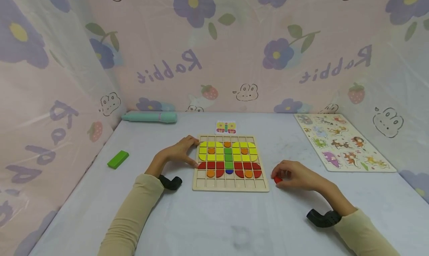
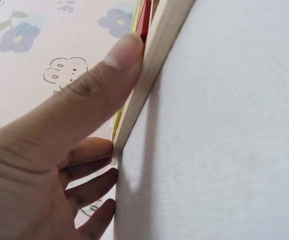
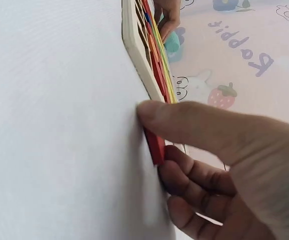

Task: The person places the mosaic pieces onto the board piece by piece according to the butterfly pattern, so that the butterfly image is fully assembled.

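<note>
A wooden grid board point(image 1: 231, 189) lies in the middle of the table, filled with yellow, red, green, orange and blue pieces in a butterfly-like pattern. At its left edge rests my left hand point(image 1: 178, 152), thumb and fingers spread along the side. The left wrist view shows the thumb point(image 2: 127, 52) against the board's edge beside a red piece. To the right of the board, my right hand point(image 1: 297, 175) pinches a small red piece point(image 1: 277, 179) low over the table. In the right wrist view this red piece point(image 3: 156, 149) shows between thumb and fingers, partly hidden.
A small pattern card point(image 1: 226, 127) lies behind the board. At the left is a green block point(image 1: 118, 159), and a teal tube-shaped object point(image 1: 151, 117) lies at the back left. An animal puzzle board point(image 1: 345, 142) occupies the right side. Printed cloth walls enclose the table.
</note>
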### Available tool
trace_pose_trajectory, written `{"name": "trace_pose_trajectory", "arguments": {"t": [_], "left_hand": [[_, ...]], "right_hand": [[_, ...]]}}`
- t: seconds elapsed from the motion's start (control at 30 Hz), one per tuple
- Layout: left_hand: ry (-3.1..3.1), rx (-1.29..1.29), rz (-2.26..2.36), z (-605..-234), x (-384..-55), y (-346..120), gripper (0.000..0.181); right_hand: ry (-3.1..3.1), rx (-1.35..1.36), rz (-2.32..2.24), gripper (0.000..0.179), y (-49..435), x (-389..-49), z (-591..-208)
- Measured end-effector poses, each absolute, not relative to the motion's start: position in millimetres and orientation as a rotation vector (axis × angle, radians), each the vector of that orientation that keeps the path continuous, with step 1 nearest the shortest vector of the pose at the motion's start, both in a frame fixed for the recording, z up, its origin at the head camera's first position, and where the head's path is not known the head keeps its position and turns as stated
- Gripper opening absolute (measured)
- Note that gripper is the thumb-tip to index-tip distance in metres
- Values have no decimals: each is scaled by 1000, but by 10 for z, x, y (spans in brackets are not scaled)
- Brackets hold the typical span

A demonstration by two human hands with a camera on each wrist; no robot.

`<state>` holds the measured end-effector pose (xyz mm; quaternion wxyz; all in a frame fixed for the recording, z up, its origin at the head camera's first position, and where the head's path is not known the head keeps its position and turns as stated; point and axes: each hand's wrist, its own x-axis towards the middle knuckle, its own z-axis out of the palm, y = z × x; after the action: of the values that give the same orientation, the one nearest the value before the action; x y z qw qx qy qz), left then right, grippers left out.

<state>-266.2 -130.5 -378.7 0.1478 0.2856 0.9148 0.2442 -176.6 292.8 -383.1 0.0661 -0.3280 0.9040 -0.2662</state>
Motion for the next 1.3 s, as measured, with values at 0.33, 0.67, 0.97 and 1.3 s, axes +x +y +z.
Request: {"name": "trace_pose_trajectory", "arguments": {"t": [0.33,0.67,0.97,1.3], "left_hand": [[2636,812,706,-3807,-2675,-1303,86],[2626,835,700,-3799,-2678,-1310,85],[2624,854,706,-3788,-2673,-1318,85],[2625,878,711,-3792,-2681,-1320,85]], "right_hand": [[2704,-1175,-929,24,2622,-1832,-3754],[2517,-1405,-885,22,1576,-1997,-3716],[2537,-1461,-870,22,961,-2069,-3824],[2580,-1455,-861,28,851,-2068,-3900]]}}
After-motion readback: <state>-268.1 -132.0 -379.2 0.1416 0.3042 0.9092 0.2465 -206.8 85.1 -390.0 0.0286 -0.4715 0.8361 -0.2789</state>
